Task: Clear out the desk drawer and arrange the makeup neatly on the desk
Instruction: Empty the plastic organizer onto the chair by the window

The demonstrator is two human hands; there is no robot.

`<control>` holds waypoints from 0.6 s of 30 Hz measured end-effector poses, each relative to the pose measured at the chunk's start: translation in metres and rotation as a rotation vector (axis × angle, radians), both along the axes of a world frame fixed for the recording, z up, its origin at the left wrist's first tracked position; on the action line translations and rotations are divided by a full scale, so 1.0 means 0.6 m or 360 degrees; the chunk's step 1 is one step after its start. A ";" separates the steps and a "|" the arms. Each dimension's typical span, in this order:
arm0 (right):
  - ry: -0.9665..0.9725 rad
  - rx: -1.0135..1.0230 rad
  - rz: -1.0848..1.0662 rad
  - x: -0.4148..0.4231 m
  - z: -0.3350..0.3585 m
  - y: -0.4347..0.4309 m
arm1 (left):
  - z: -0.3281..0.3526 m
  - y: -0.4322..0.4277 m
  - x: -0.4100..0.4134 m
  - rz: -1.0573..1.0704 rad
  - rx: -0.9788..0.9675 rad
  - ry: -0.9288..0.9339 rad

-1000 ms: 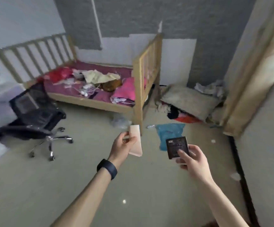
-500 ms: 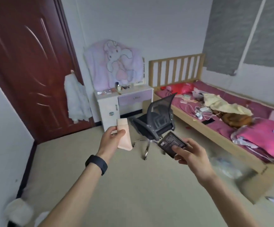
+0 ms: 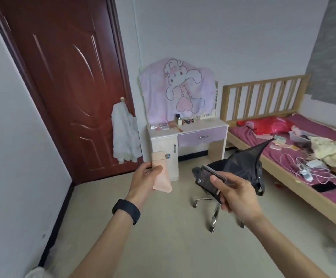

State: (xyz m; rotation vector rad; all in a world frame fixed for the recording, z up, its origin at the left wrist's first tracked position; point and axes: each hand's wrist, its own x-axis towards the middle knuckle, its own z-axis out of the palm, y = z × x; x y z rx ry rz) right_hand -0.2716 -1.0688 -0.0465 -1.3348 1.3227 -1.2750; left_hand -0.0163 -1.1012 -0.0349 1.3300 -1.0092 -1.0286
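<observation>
My left hand (image 3: pixel 145 180) pinches a peach-pink makeup tube (image 3: pixel 161 175) upright at chest height. My right hand (image 3: pixel 235 192) grips a flat black palette (image 3: pixel 208 180) with a white label, tilted. Both are held out over the floor, well short of the white desk (image 3: pixel 183 135) across the room. The desk's purple drawer (image 3: pixel 202 136) is closed. Several small makeup items (image 3: pixel 173 124) lie along the back of the desk top.
A black mesh office chair (image 3: pixel 241 167) on a chrome wheeled base stands between me and the desk, right behind the palette. A wooden bed (image 3: pixel 283 163) with clutter runs along the right. A dark red door (image 3: pixel 66 81) with a white garment hanging is at left.
The view has swung left from the bed end to the door and desk, and come nearer to them. Both hands keep their hold on the tube and the palette.
</observation>
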 end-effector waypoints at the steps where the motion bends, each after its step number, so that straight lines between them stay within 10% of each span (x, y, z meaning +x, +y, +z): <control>1: -0.0036 0.0022 0.0049 0.006 -0.003 -0.027 | 0.000 -0.025 0.005 0.0016 0.0000 0.0008; 18: -0.0261 0.0460 0.0302 0.102 -0.238 -0.620 | -0.125 -0.554 0.090 0.0192 0.0320 0.0145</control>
